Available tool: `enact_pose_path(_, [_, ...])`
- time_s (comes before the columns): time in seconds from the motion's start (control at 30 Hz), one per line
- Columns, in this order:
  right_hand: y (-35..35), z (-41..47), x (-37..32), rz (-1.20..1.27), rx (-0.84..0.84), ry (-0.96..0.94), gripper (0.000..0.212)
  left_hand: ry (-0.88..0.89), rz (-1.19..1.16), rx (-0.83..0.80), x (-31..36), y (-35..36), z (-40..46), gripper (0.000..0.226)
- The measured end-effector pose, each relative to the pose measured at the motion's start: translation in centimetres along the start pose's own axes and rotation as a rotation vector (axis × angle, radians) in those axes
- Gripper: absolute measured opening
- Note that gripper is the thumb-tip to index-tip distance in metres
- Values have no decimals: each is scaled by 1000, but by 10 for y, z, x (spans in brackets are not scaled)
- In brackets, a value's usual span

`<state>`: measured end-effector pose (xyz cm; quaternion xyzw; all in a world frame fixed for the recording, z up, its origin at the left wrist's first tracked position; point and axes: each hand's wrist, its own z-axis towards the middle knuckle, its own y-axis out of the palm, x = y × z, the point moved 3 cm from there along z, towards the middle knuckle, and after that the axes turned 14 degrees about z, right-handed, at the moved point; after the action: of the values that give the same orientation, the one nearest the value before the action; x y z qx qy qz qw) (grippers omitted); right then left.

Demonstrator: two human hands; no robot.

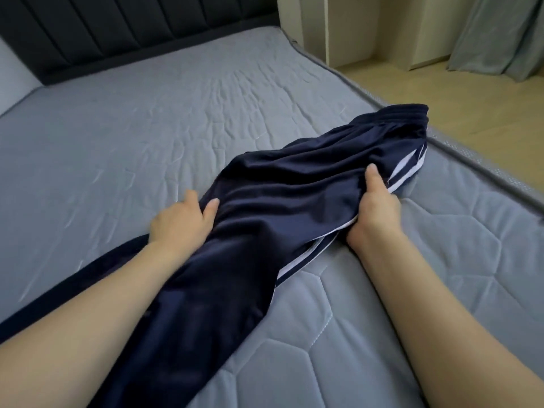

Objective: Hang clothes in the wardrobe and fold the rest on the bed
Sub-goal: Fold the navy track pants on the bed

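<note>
Fingers of both the left hand [179,220] and the right hand [375,210] are hidden under the navy trousers [265,219]. Trouser legs run off the lower edge of the frame. Curtain [497,33], upper right, is cut off.

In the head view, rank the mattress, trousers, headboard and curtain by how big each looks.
1. mattress
2. trousers
3. headboard
4. curtain
Headboard and curtain are cropped and farther off, so true sizes stay unsure.
</note>
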<state>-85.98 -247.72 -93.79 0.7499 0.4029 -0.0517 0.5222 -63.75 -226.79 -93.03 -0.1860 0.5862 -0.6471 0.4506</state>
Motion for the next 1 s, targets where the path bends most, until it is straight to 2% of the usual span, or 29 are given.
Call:
enact_pose_path(0.07, [2,-10,3,-72,-13,-54,57,-5,39,43,-24,-1,-33,58])
enact_pose_path(0.23, [-7,-47,6,-153,-98,8,57,30,68,-70,-56,-6,-65,42])
enact_pose_path(0.37, [-13,-88,26,-329,-154,144,11,181,48,42,-64,-21,-33,38])
enact_pose_path(0.43, [-10,-106,34,-348,-132,164,3,186,55,53,-77,-29,-14,40])
enact_pose_path(0.5, [-10,-113,35,-393,-76,-1,3,130,42,-46,-91,-23,-6,46])
enact_pose_path(0.57, [-21,-117,27,-482,38,-269,18,63,-27,-187,-90,-10,-16,54])
enact_pose_path(0.63, [-27,-125,19,-581,93,-449,29,-2,-147,-198,-86,-1,-42,54])
enact_pose_path(0.67, [-25,-127,19,-591,26,-447,22,-22,-186,-154,-85,-1,-56,52])
enact_pose_path(0.7, [-22,-127,22,-583,-74,-366,12,-33,-185,-105,-87,-2,-69,49])
enact_pose_path(0.73, [-21,-127,26,-622,-148,-272,10,-43,-153,-68,-90,-4,-80,49])
enact_pose_path(0.8, [-24,-127,31,-853,-208,-142,16,-55,-63,-24,-97,-9,-93,53])
enact_pose_path(0.9, [-30,-128,28,-1022,-233,-86,20,-86,-34,24,-105,-22,-89,43])
enact_pose_path(0.93, [-31,-128,27,-1051,-234,-76,21,-106,-112,29,-106,-29,-81,35])
enact_pose_path(1.0, [-31,-131,28,-1160,-252,-41,24,-168,-420,-29,-111,-35,-57,31])
